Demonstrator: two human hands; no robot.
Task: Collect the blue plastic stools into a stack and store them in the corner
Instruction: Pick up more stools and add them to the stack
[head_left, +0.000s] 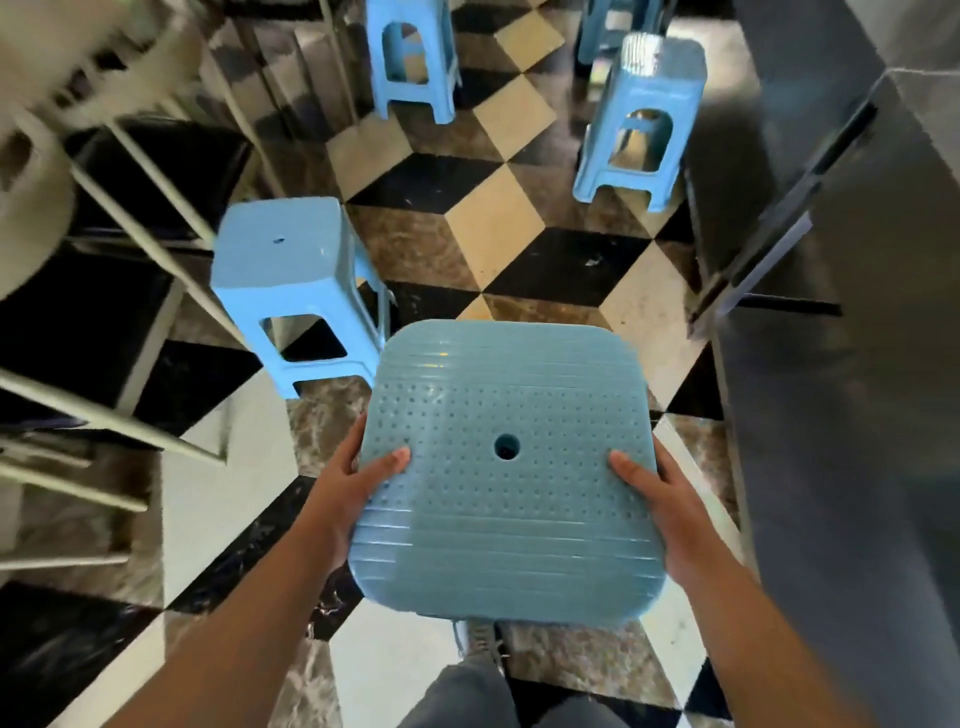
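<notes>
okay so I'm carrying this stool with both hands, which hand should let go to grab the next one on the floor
Probably the left hand. The nearest stool stands just ahead on your left, beside that hand. The right hand would have to cross the held stool.

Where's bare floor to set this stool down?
Both hands, left hand and right hand, grip the held stool. Bare checkered floor lies ahead, bordered by the near stool on the left, the right stool and the steel cabinet. The left is crowded with metal table legs.
</notes>
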